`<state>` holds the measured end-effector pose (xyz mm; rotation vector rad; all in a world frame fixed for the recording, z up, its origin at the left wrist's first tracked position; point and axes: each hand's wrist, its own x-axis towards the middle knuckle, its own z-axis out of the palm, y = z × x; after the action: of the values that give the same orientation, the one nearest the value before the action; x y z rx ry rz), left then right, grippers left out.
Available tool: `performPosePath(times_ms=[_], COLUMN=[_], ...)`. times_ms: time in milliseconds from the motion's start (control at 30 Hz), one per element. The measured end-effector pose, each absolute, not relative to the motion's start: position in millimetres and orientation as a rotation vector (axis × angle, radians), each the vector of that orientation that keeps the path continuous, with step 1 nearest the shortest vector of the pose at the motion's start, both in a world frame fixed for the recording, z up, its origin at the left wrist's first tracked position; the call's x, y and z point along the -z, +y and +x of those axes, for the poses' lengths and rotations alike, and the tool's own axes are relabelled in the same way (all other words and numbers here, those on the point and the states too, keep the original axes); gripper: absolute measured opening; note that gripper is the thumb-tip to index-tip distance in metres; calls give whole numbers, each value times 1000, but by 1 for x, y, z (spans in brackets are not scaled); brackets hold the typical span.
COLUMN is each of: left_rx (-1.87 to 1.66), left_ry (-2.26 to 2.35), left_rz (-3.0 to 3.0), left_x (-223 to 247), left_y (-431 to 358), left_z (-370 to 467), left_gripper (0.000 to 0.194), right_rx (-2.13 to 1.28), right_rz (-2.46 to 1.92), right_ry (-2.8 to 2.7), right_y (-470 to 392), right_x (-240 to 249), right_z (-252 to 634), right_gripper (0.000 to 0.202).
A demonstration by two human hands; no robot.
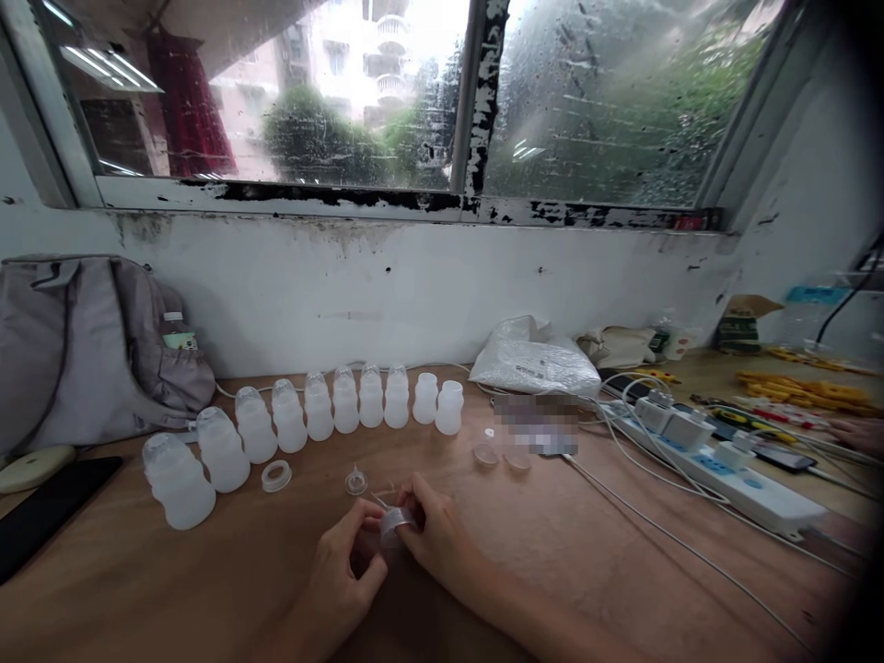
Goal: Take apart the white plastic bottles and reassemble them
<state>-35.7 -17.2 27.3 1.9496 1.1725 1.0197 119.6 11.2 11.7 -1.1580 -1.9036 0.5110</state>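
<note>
Near the front middle of the table, my right hand [435, 529] is closed around a small translucent cap [396, 523]. The fingers of my left hand [351, 552] are bent against the cap's left side, with thumb and forefinger apart. Just beyond my hands lies a clear nipple-shaped piece [355, 481]. A white ring [277, 476] rests further left. Several frosted bottles with clear caps [255, 425] stand in a curved row, and two bottles without caps [449, 408] stand at its right end. Two clear discs [485, 453] lie to the right.
A grey backpack [89, 350] and a black phone [55, 511] are at the left. White cables run from a power strip [718, 479] at the right. A plastic bag [535, 359] lies by the wall. Another person's hand [856, 435] shows at the right edge.
</note>
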Motion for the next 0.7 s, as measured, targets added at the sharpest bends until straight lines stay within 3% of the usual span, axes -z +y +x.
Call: performPosePath(times_ms=[367,533,700], left_rx=[-1037,-1057,-1120], left_ry=[1173,1073,1056], left_rz=[1985,1769,1487], left_x=[-18,-17,-11], left_y=[-18,-14,-6], left_z=[-32,-33,-34], left_gripper=[8,17,38], right_rx=[-519,-513,-494], right_rz=[-1109,-1111,-1061], right_ry=[-1900,-1876,-1895], right_y=[12,21,22], right_x=[-11,-11,-13], right_z=[118,125,124], right_gripper=[24,23,20])
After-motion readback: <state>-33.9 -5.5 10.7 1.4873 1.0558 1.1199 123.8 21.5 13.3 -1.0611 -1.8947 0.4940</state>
